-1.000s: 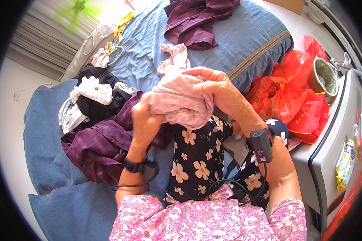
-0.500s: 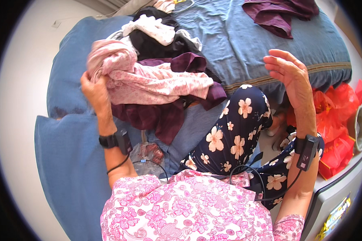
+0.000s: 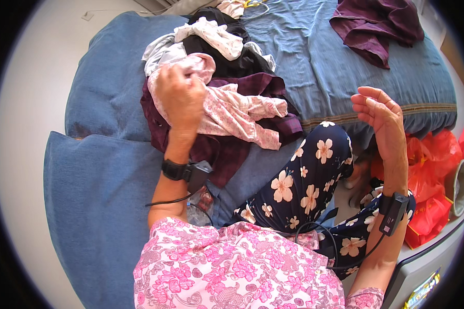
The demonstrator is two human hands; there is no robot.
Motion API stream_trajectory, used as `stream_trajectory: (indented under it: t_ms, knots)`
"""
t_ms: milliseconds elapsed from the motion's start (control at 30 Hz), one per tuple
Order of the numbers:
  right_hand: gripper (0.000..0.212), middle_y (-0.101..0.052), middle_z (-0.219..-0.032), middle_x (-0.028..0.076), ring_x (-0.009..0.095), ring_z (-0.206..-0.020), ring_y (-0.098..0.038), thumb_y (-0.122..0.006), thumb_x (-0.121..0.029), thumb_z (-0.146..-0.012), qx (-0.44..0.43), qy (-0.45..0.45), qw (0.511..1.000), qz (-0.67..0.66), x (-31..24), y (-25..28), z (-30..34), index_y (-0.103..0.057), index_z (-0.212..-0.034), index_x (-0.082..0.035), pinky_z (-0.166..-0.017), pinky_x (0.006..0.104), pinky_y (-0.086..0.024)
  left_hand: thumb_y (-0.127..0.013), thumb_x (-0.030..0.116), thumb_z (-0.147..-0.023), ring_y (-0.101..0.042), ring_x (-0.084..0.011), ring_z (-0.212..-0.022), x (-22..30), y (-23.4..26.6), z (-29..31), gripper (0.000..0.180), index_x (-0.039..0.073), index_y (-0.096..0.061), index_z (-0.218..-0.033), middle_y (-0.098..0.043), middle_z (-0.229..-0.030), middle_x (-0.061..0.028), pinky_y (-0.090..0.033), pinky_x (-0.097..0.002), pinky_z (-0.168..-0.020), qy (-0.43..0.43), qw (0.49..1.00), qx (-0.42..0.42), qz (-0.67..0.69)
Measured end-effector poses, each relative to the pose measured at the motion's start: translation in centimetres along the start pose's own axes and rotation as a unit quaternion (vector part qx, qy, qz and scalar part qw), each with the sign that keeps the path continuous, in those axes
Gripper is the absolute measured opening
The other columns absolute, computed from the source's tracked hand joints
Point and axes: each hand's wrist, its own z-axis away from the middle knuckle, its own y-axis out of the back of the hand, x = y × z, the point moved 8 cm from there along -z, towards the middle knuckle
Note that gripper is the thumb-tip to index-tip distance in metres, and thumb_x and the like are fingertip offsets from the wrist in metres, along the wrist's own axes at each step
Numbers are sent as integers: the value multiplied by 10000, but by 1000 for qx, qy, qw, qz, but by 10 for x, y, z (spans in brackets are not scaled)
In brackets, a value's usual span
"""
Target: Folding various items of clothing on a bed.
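My left hand (image 3: 180, 98) is over a heap of clothes, in front of a pink floral garment (image 3: 232, 110). Motion smears its curled fingers, so whether they grip the cloth is unclear. The pink garment lies crumpled on a dark purple checked garment (image 3: 219, 162), one sleeve stretched to the right. Behind it are a white spotted garment (image 3: 211, 36), a black one (image 3: 242, 67) and a pale grey one (image 3: 160, 54). To the right, my right hand (image 3: 380, 116) is raised above my knee, empty, its fingers loosely bent and apart.
A blue-covered sofa or bed (image 3: 108, 190) carries the heap. Another dark purple garment (image 3: 379, 31) lies at its far right. Red plastic bags (image 3: 430, 170) stand beside a grey surface (image 3: 423, 262) at the right. Black cables (image 3: 335, 247) run from my wrist devices across my lap.
My left hand has moved right, across the heap. The bunched end of the pink garment, earlier held up at the left, now lies lower on the pile. My right hand stays raised.
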Motion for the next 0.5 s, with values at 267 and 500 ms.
stream_trajectory:
  t_ms: [267, 500]
  knots:
    - [285, -670, -965, 95, 112, -828, -631, -569, -146, -847, 14, 1, 1000, 7, 0, 2, 3, -612, -1084, 5, -745, 219, -491, -560, 179, -744, -520, -355, -983, 171, -66, -24, 269, -43, -574, -894, -531, -1055, -230, -397, -472, -857, -128, 969, -59, 203]
    - [250, -672, -929, 76, 106, -792, -621, -589, -156, -841, 52, -8, 998, 26, 8, 18, 8, -626, -1042, -14, -730, 222, -481, -682, 249, -751, -511, -407, -1029, 313, -188, -51, 419, -66, -534, -984, -548, -1038, -257, -438, -460, -866, -139, 919, -174, 326]
